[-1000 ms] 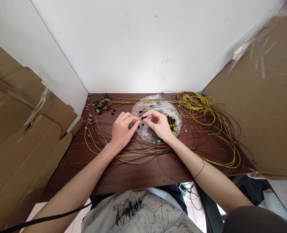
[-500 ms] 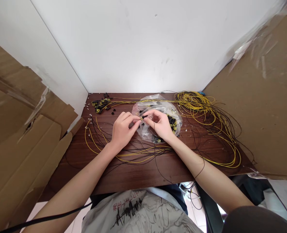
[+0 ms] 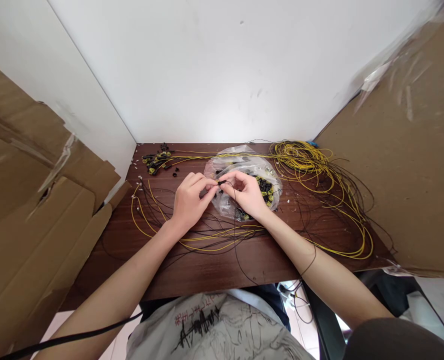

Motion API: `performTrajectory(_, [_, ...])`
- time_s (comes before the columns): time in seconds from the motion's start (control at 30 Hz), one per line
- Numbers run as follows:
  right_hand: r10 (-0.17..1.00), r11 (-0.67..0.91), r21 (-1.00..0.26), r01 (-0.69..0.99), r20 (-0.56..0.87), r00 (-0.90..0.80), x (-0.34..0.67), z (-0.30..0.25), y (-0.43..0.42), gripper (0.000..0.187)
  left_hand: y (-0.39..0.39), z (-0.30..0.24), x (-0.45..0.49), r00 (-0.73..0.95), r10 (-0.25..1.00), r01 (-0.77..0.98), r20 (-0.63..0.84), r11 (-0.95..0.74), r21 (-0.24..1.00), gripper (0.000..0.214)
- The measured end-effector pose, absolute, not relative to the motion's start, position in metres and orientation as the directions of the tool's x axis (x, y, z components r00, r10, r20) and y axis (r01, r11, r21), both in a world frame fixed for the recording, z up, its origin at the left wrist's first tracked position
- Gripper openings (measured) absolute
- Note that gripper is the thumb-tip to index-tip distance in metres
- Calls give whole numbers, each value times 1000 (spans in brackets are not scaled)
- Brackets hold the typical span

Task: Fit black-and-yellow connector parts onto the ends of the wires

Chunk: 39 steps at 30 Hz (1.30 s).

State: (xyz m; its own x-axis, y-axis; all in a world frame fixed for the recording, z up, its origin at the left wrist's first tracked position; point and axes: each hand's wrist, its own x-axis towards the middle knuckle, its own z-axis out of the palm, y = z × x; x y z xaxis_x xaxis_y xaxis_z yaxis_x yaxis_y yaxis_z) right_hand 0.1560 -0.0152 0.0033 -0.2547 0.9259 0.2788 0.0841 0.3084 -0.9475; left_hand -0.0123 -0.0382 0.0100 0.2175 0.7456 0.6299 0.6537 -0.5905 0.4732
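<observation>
My left hand (image 3: 192, 198) pinches a small yellow-and-black connector, mostly covered by its fingertips. Right beside it, my right hand (image 3: 245, 194) is closed in a pinch on a small black wire end piece (image 3: 222, 183). The two pieces meet between the fingertips; how far one sits in the other is too small to tell. A thin black wire (image 3: 235, 245) trails from the right hand down over the table edge. Beneath both hands lies a clear plastic bag (image 3: 227, 207) with many yellow-and-black connectors (image 3: 266, 190) in it.
Yellow and black wires (image 3: 300, 157) are coiled at the back right of the brown table (image 3: 214, 270). Finished-looking wire ends with connectors (image 3: 156, 162) lie at the back left. Loose wires (image 3: 207, 245) cross the front. Cardboard panels (image 3: 405, 150) and a white wall (image 3: 222, 75) enclose the table.
My right hand has shifted slightly left, bringing the black end piece up against the connector in my left fingertips. The trailing wire has swung left. My left hand has barely moved.
</observation>
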Motion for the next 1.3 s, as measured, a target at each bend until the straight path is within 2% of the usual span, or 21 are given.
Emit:
performTrajectory(0.23, [936,320,-944,77,303,-178,159,5,-14,16,-37,11,-14,186,748,670,637,-571,475,10])
performTrajectory(0.6, [928,308,-947,89,279,-248,154,4,-17,17,-38,10,-12,216,745,660,631,-587,469,12])
performTrajectory(0.97, [945,304,-949,81,290,-150,160,6,-13,16,-38,11,-12,198,749,662,632,-578,478,10])
performTrajectory(1.3, [920,338,-936,102,305,-247,155,4,-18,16,-38,9,-12,221,743,657,632,-592,467,12])
